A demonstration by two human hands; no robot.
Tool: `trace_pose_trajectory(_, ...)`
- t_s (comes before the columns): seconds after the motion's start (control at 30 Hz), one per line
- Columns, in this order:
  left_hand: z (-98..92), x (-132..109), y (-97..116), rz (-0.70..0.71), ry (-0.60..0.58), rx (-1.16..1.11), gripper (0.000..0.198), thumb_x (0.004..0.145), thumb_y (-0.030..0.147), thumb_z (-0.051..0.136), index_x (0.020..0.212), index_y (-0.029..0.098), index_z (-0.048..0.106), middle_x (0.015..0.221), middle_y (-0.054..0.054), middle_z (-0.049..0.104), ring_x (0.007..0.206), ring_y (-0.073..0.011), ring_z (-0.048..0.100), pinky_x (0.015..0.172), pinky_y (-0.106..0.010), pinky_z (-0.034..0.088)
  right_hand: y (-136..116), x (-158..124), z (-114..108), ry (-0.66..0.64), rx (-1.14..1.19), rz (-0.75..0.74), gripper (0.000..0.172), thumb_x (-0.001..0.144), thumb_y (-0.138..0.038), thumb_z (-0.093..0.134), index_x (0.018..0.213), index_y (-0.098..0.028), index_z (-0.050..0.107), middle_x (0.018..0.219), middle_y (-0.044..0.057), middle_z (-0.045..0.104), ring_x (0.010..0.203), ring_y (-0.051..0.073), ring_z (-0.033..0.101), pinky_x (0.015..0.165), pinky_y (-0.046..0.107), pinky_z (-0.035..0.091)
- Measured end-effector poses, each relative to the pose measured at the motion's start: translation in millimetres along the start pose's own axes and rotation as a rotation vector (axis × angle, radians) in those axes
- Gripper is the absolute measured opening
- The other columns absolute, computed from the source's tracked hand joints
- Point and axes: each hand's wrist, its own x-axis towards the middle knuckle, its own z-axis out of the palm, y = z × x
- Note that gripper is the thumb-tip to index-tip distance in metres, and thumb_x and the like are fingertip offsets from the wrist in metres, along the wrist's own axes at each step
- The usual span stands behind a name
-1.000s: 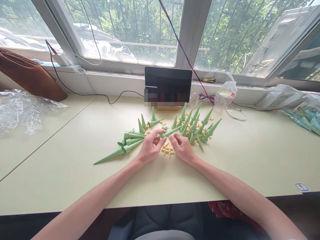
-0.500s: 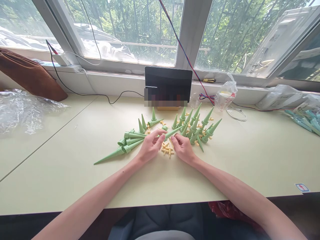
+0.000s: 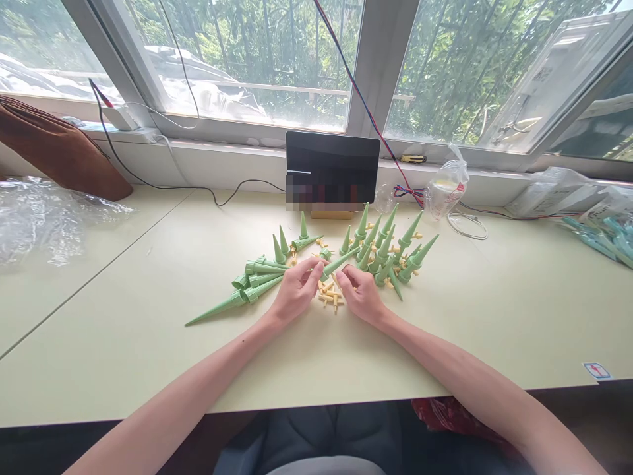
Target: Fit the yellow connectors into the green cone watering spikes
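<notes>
My left hand (image 3: 298,286) is closed around the wide end of a green cone spike (image 3: 340,262), whose tip points up and right. My right hand (image 3: 360,290) is closed just right of it, with thumb and fingertips pressed together; what they hold is too small to make out. Between the hands lie several small yellow T-shaped pieces (image 3: 331,298). Left of my left hand several green cones (image 3: 264,280) lie on their sides. Past my right hand several green spikes (image 3: 386,245) stand upright or lean, some with yellow pieces attached.
A dark tablet (image 3: 332,165) stands at the back of the pale table (image 3: 123,330). A plastic bag with a cup (image 3: 448,188) sits right of it. Clear plastic (image 3: 44,218) and a brown bag (image 3: 64,145) are at the left, teal pieces (image 3: 603,239) at the far right.
The cone in my left hand has shifted slightly left and down. My right hand has moved slightly left, with its fingers curled a little more.
</notes>
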Motion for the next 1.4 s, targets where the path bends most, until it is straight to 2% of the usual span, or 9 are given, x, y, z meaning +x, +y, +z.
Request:
trace_pose_trajectory(0.63,-2.1,1.2,-3.6,0.068,0.02,0.084,0.027,0.093,0.039,0.056,0.099,0.015,0.068,0.053,0.006,0.044,0.046,-0.0084,0.043,0.046,-0.02,0.039,0.7,-1.1,-0.2,0.0,-0.052,-0.04,0.032,0.095,-0.032,0.045,0.067,-0.021,0.037,0.058,-0.006,0.033,0.05,0.009,0.032,0.05,0.024,0.026)
trace_pose_trajectory(1.1,-2.6,1.1,-6.8,0.067,0.01,0.062,0.024,0.093,0.037,0.057,0.093,0.015,0.067,0.059,0.004,0.045,0.048,-0.0062,0.036,0.044,-0.019,0.031,-0.7,-1.5,0.4,0.001,-0.144,-0.11,0.032,0.095,-0.03,0.044,0.065,-0.021,0.036,0.056,-0.006,0.034,0.05,0.009,0.032,0.05,0.024,0.028)
trace_pose_trajectory(1.4,-2.5,0.6,-1.2,0.033,-0.011,0.027,0.027,0.091,0.04,0.059,0.097,0.015,0.068,0.052,0.005,0.047,0.043,-0.0077,0.045,0.043,-0.02,0.039,0.7,-1.4,0.2,0.006,-0.11,-0.057,0.032,0.095,-0.033,0.044,0.066,-0.021,0.037,0.057,-0.005,0.035,0.05,0.009,0.033,0.051,0.025,0.029)
